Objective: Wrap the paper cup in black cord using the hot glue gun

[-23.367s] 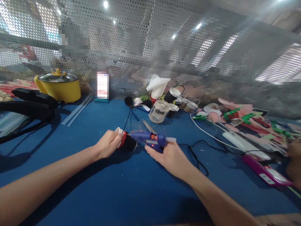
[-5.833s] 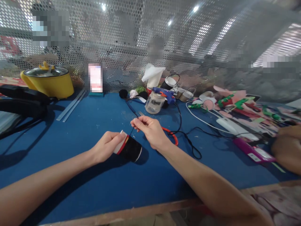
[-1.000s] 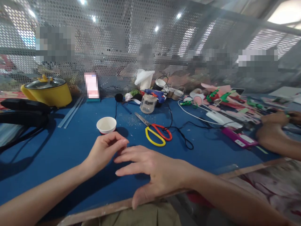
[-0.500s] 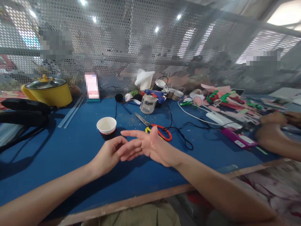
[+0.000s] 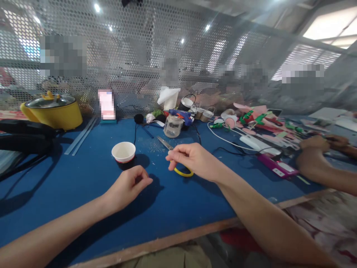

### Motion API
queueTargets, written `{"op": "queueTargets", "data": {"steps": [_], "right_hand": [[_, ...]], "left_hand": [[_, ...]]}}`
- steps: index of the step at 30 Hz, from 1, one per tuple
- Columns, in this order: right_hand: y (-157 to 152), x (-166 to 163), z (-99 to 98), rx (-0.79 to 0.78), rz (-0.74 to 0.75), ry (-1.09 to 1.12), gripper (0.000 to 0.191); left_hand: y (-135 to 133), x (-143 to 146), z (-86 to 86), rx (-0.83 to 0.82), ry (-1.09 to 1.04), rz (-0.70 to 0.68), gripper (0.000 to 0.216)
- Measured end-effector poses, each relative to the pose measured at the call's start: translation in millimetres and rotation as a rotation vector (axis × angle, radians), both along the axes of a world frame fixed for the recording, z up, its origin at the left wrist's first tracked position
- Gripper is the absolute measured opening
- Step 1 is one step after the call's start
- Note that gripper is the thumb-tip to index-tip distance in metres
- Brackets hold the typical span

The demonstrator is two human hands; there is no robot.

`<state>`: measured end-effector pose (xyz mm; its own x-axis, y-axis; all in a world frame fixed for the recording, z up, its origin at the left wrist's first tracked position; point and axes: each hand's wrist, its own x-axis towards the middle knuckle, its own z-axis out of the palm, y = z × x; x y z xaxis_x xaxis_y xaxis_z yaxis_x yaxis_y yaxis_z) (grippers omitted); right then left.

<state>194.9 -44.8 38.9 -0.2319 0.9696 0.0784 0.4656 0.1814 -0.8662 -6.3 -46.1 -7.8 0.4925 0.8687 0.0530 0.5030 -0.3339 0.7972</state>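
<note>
My right hand [image 5: 195, 160] is over the handles of the scissors [image 5: 164, 142] on the blue table [image 5: 83, 175]. Its fingers curl down onto them, and only the yellow loop and the blades show. The scissors lie flat on the table. My left hand [image 5: 128, 185] rests nearer the front edge, loosely closed with the thumb against the forefinger and nothing visible in it. A small white paper cup [image 5: 123, 152] with a red-and-black outside stands upright just beyond my left hand.
At the back stand a glass jar [image 5: 172, 127], a blue glue gun [image 5: 180, 113], a yellow pot [image 5: 52, 112] and a phone [image 5: 106, 104] against the mesh screen. Black cable [image 5: 198, 136] and craft pieces [image 5: 256, 117] lie right. A co-worker's hands [image 5: 314, 156] work at far right.
My right hand left my left hand and went forward and right onto the scissors, curling its fingers. My left hand closed and stayed put. The cup stands upright, set down since 5.8 s ago.
</note>
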Motion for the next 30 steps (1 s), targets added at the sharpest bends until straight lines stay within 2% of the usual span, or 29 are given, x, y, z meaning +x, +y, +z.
{"op": "queueTargets", "data": {"steps": [1,3,5,8,11,14,17,20,25,28,30], "right_hand": [[2.9,1.3,-2.7,0.080,-0.049,-0.076,0.030],[11.6,5.2,-9.7,0.223,-0.161,-0.173,0.019],[19.6,8.1,-17.4,0.265,-0.190,-0.279,0.019],[21.2,2.2,-27.2,0.254,-0.072,-0.398,0.018],[12.3,-16.5,-36.6,0.257,0.151,-0.379,0.022],[5.6,-36.5,-48.2,0.164,0.279,-0.267,0.033],[5.6,-47.3,-58.1,-0.020,0.231,-0.111,0.018],[8.2,-47.8,-61.0,-0.123,0.174,-0.002,0.010],[10.9,-41.3,-55.0,-0.269,0.210,0.031,0.003],[12.3,-37.9,-55.5,-0.279,0.172,-0.011,0.002],[13.2,-35.6,-58.6,-0.221,0.141,-0.084,0.006]], "left_hand": [[-0.1,-0.2,0.1,0.053,0.041,0.003,0.012],[0.4,-1.7,1.1,0.167,0.145,0.033,0.020],[1.8,-4.3,2.5,0.272,0.231,0.045,0.027],[4.7,-7.3,2.1,0.361,0.284,0.019,0.023],[7.1,-7.6,-1.0,0.330,0.272,0.005,0.019],[7.7,-6.8,-2.1,0.181,0.197,-0.027,0.018],[6.9,-6.1,-0.2,0.076,0.153,-0.054,0.021],[4.3,-4.9,0.0,0.081,0.141,-0.070,0.023],[-1.8,-3.7,-2.3,0.114,0.108,-0.118,0.026],[-1.1,-5.9,2.5,0.210,0.083,-0.054,0.033],[2.4,-7.8,6.4,0.272,0.064,0.010,0.032]]}}
